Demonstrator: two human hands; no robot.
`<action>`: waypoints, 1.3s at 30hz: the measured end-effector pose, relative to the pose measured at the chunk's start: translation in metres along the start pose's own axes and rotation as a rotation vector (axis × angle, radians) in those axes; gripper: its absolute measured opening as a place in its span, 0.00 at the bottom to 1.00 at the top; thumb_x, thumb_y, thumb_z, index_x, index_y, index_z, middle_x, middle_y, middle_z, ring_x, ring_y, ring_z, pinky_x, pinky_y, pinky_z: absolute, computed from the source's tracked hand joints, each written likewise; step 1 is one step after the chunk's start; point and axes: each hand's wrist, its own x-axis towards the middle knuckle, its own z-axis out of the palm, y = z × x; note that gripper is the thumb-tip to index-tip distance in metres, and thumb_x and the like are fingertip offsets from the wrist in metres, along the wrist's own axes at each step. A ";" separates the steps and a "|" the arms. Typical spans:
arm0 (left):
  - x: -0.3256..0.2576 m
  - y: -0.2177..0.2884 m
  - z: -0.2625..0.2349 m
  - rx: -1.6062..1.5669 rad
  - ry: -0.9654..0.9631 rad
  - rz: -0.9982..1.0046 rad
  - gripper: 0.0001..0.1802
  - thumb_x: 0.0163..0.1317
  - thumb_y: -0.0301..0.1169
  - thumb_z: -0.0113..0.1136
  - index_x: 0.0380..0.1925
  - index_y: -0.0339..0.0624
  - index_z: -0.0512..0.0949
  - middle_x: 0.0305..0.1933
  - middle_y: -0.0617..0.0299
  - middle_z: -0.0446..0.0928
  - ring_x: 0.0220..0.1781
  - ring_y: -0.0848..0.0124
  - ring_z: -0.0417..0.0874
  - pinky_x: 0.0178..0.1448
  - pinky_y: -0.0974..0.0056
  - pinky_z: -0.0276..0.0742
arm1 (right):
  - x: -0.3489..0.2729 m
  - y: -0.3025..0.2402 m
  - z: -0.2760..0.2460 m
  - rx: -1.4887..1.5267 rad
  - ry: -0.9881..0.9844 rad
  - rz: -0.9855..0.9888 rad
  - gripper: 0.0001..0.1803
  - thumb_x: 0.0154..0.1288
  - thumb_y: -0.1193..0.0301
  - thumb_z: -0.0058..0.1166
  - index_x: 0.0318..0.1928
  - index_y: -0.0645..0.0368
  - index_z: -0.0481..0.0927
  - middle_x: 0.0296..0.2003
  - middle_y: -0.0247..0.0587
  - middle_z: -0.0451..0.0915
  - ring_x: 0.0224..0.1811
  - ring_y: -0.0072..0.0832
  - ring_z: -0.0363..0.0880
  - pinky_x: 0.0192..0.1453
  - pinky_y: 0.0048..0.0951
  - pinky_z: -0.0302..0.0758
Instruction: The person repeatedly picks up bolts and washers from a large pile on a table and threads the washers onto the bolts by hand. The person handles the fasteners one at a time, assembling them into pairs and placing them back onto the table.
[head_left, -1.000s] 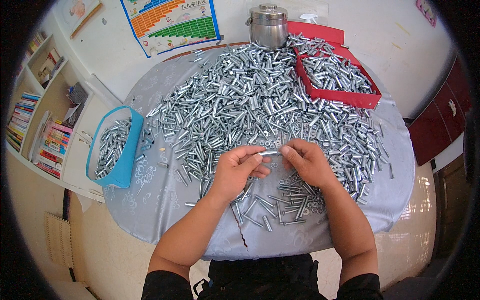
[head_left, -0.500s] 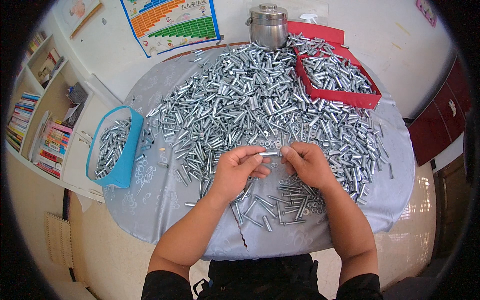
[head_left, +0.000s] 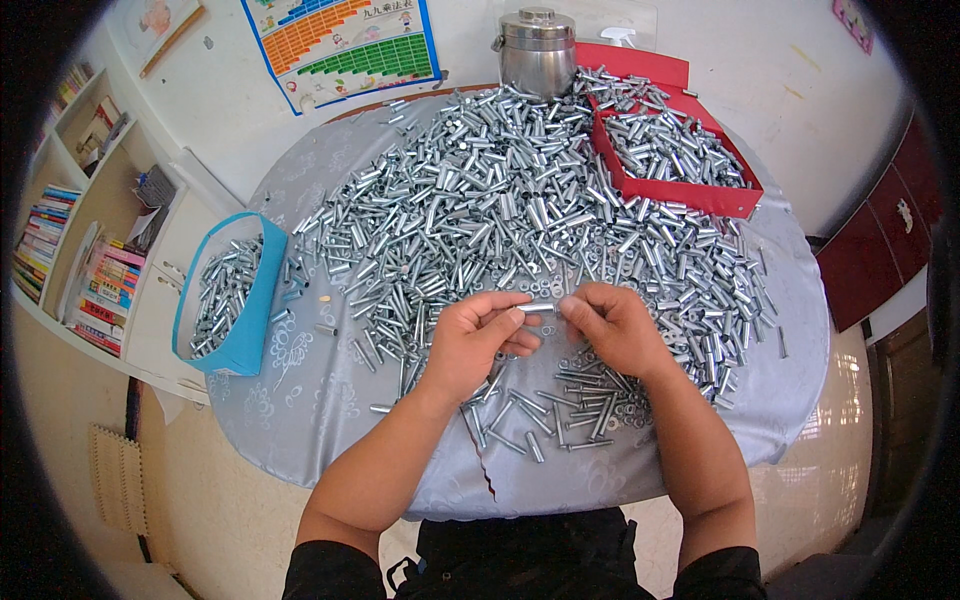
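Observation:
Over the near middle of the table, my left hand (head_left: 470, 340) pinches a shiny metal sleeve (head_left: 538, 308) between thumb and fingers, lying roughly level. At the sleeve's right end, the thumb and fingers of my right hand (head_left: 618, 328) are closed on it. Whether a bolt or nut sits at that end is hidden by the fingers. Just below my hands lie loose bolts (head_left: 598, 412) with long shanks, some beside small washers (head_left: 632, 408). Beyond my hands spreads a large heap of metal sleeves and bolts (head_left: 480, 190).
A blue fabric bin (head_left: 262, 310) with metal parts stands at the left edge of the grey tablecloth (head_left: 310, 420). At the back right is a red box (head_left: 690, 202) full of sleeves, beside a steel canister (head_left: 537, 60). A bookshelf (head_left: 100, 200) stands left.
The right hand's thumb and fingers have shifted slightly at the sleeve's right end. My left hand stays put, and the heap looks the same.

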 end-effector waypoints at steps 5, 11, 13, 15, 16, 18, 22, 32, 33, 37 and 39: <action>0.001 0.000 0.002 -0.002 -0.008 -0.004 0.14 0.67 0.24 0.52 0.51 0.32 0.76 0.42 0.51 0.82 0.36 0.66 0.86 0.39 0.65 0.85 | 0.000 0.003 0.009 0.165 0.103 -0.071 0.11 0.67 0.67 0.57 0.35 0.64 0.79 0.24 0.31 0.77 0.26 0.18 0.73 0.30 0.22 0.70; 0.001 -0.001 0.001 -0.003 0.001 -0.011 0.14 0.67 0.24 0.52 0.51 0.32 0.76 0.42 0.51 0.82 0.36 0.66 0.86 0.39 0.65 0.85 | -0.001 0.000 0.007 0.163 0.055 -0.024 0.08 0.62 0.72 0.62 0.37 0.64 0.79 0.27 0.32 0.78 0.29 0.17 0.74 0.33 0.23 0.71; 0.001 -0.002 0.000 -0.015 -0.002 -0.012 0.14 0.67 0.24 0.52 0.51 0.32 0.76 0.42 0.50 0.82 0.36 0.66 0.86 0.39 0.65 0.85 | -0.001 -0.001 0.009 0.195 0.074 -0.041 0.08 0.62 0.73 0.62 0.38 0.64 0.79 0.27 0.32 0.78 0.30 0.17 0.74 0.33 0.23 0.72; 0.001 -0.001 0.001 -0.012 -0.005 -0.015 0.13 0.67 0.24 0.52 0.51 0.31 0.76 0.42 0.50 0.82 0.35 0.66 0.86 0.39 0.65 0.85 | -0.001 0.003 0.005 0.160 0.013 -0.011 0.09 0.62 0.72 0.62 0.39 0.64 0.79 0.27 0.32 0.78 0.30 0.18 0.74 0.34 0.23 0.72; 0.001 -0.001 0.001 -0.011 -0.006 -0.017 0.13 0.67 0.24 0.52 0.51 0.31 0.76 0.41 0.50 0.82 0.35 0.66 0.86 0.39 0.65 0.85 | -0.001 0.005 0.002 0.128 -0.023 0.010 0.09 0.62 0.72 0.62 0.39 0.64 0.78 0.27 0.32 0.78 0.30 0.18 0.75 0.34 0.23 0.73; 0.000 0.000 0.002 0.000 -0.005 -0.014 0.13 0.67 0.24 0.52 0.50 0.31 0.76 0.41 0.50 0.82 0.35 0.65 0.86 0.39 0.65 0.85 | 0.000 0.006 -0.003 0.065 -0.095 0.052 0.10 0.62 0.72 0.63 0.41 0.64 0.78 0.28 0.32 0.79 0.29 0.19 0.75 0.35 0.23 0.73; 0.001 -0.001 0.001 -0.019 -0.016 -0.013 0.13 0.67 0.24 0.52 0.50 0.31 0.76 0.41 0.50 0.82 0.35 0.65 0.86 0.39 0.65 0.85 | 0.000 0.005 0.008 0.328 0.066 -0.032 0.08 0.63 0.74 0.61 0.40 0.64 0.78 0.29 0.34 0.80 0.28 0.20 0.76 0.35 0.23 0.75; 0.000 0.002 0.003 0.061 -0.026 0.029 0.14 0.66 0.22 0.54 0.51 0.31 0.76 0.43 0.48 0.82 0.36 0.64 0.86 0.40 0.64 0.86 | -0.001 0.002 -0.001 0.399 -0.021 0.008 0.06 0.66 0.75 0.58 0.39 0.66 0.78 0.28 0.37 0.80 0.31 0.21 0.80 0.37 0.23 0.78; -0.001 0.002 0.003 0.064 -0.022 0.034 0.14 0.66 0.22 0.54 0.51 0.30 0.76 0.43 0.48 0.82 0.36 0.65 0.86 0.41 0.63 0.86 | -0.001 0.002 -0.001 0.410 -0.023 0.015 0.07 0.66 0.74 0.58 0.39 0.66 0.78 0.28 0.37 0.80 0.31 0.21 0.80 0.37 0.23 0.78; -0.001 0.003 0.007 0.085 0.001 0.030 0.13 0.66 0.22 0.53 0.50 0.30 0.76 0.43 0.49 0.82 0.37 0.67 0.86 0.41 0.66 0.85 | 0.001 0.004 0.000 0.431 -0.026 0.039 0.08 0.67 0.73 0.57 0.40 0.67 0.78 0.30 0.37 0.81 0.31 0.21 0.80 0.37 0.23 0.79; -0.002 0.002 0.006 0.089 0.001 0.029 0.14 0.66 0.21 0.53 0.50 0.31 0.76 0.43 0.49 0.82 0.36 0.65 0.86 0.40 0.65 0.85 | 0.001 0.000 0.003 0.451 -0.022 0.030 0.08 0.67 0.73 0.57 0.42 0.66 0.78 0.30 0.36 0.81 0.32 0.21 0.80 0.38 0.23 0.79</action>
